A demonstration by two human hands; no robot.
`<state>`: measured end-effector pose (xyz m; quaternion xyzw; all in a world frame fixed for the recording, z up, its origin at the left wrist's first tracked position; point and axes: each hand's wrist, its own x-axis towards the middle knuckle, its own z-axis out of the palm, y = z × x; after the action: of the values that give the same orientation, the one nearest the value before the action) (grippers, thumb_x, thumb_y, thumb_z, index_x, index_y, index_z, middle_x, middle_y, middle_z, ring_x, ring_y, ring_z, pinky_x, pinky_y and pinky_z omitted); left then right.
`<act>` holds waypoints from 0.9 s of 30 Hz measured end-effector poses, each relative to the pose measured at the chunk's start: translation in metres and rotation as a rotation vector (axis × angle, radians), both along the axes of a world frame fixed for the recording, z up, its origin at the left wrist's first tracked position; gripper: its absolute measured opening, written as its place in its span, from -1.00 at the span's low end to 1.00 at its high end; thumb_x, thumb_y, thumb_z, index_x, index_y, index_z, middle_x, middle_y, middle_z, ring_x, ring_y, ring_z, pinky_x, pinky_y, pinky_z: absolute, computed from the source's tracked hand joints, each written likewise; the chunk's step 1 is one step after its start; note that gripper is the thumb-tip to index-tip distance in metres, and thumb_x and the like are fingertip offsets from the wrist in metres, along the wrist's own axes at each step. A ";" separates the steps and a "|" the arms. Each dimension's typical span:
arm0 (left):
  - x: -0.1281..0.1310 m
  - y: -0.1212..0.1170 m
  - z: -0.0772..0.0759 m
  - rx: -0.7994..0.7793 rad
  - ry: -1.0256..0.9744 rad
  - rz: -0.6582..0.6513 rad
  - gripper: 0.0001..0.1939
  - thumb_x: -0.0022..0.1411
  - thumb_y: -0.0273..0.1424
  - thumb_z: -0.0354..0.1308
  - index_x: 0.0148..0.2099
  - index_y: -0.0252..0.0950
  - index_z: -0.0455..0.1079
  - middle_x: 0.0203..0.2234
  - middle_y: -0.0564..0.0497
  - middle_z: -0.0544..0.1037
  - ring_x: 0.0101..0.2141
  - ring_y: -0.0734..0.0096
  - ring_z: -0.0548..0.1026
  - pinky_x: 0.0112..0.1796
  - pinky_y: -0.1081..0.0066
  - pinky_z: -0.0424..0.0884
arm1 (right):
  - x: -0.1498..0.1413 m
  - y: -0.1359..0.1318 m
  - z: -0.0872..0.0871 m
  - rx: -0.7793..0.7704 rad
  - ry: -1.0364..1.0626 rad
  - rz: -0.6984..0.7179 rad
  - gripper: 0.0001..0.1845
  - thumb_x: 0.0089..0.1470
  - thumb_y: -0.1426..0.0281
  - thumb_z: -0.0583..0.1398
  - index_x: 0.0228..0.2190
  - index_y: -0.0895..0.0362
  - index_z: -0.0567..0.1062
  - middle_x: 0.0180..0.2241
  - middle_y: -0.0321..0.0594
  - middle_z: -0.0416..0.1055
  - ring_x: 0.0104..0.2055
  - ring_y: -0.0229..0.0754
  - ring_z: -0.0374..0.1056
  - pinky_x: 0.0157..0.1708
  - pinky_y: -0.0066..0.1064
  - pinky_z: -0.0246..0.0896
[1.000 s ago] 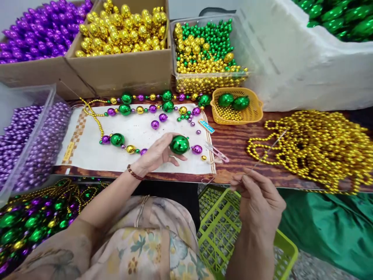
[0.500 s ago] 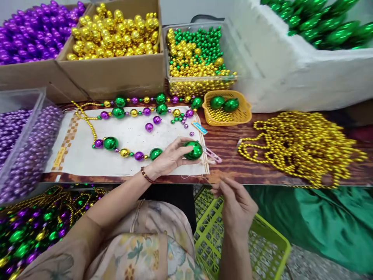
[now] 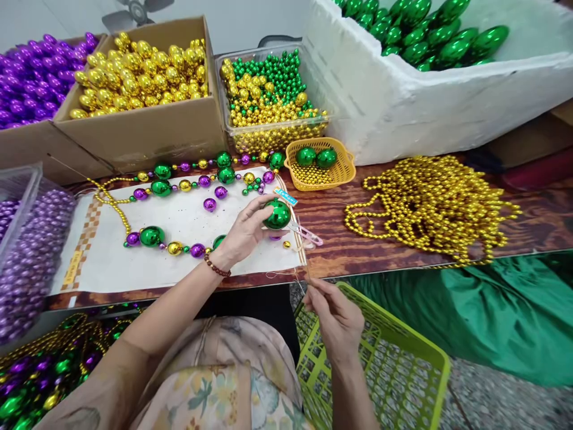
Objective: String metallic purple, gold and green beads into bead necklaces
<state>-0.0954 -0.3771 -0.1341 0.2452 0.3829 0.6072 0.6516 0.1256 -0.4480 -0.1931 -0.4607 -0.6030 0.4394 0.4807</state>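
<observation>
My left hand [image 3: 244, 230] grips a large shiny green ball [image 3: 276, 214] over the right end of a white cloth mat [image 3: 134, 263]. A string of green, purple and gold beads [image 3: 170, 242] lies on the mat and runs under that hand. My right hand [image 3: 333, 313] hovers below the table edge, above a lime green basket [image 3: 403, 370], its fingers pinched on a thin thread or needle [image 3: 301, 276] that leads up toward the mat. Pink scissors [image 3: 307, 234] lie just right of the green ball.
Cardboard boxes of purple balls [image 3: 31, 77] and gold balls [image 3: 138, 71] stand at the back, beside a clear tub of small green and gold beads [image 3: 268, 95]. A yellow basket [image 3: 320, 164], a gold bead pile [image 3: 430, 206], a purple bead bin [image 3: 31, 251] and a white box of green ovals [image 3: 425, 36] surround the mat.
My left hand carried the green ball rightward toward the mat's right edge. My right hand moved left and down toward the table edge, drawing the thread in. The view shifted right and up.
</observation>
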 end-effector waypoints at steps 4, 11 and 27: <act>0.000 0.006 0.000 -0.120 -0.166 0.013 -0.70 0.29 -0.19 0.29 -0.03 -0.22 0.42 -0.07 -0.09 0.56 -0.14 0.20 0.62 -0.12 0.21 0.60 | -0.002 -0.001 0.006 0.076 -0.064 0.067 -0.79 0.22 0.47 0.24 -0.15 0.07 0.65 -0.57 -0.37 0.48 -0.63 -0.34 0.36 -0.58 -0.52 0.30; -0.001 0.010 -0.003 -0.220 -0.288 0.018 -0.63 0.37 -0.13 0.19 0.01 -0.33 0.40 -0.15 -0.14 0.58 -0.20 0.25 0.65 -0.19 0.36 0.62 | -0.007 -0.001 0.009 0.117 -0.171 0.083 -0.82 0.23 0.45 0.22 -0.20 0.09 0.65 -0.63 -0.40 0.43 -0.67 -0.35 0.32 -0.60 -0.54 0.26; -0.001 0.008 -0.003 -0.207 -0.258 0.058 -0.64 0.35 -0.16 0.23 0.07 -0.25 0.37 -0.06 -0.13 0.56 -0.16 0.22 0.65 -0.12 0.28 0.63 | -0.012 -0.005 -0.003 -0.033 -0.102 0.045 -0.80 0.24 0.34 0.23 -0.19 0.09 0.67 -0.64 -0.38 0.42 -0.69 -0.34 0.30 -0.65 -0.53 0.25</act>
<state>-0.0962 -0.3694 -0.1368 0.0857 0.3635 0.6097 0.6991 0.1135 -0.4532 -0.1966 -0.4769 -0.6296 0.4359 0.4315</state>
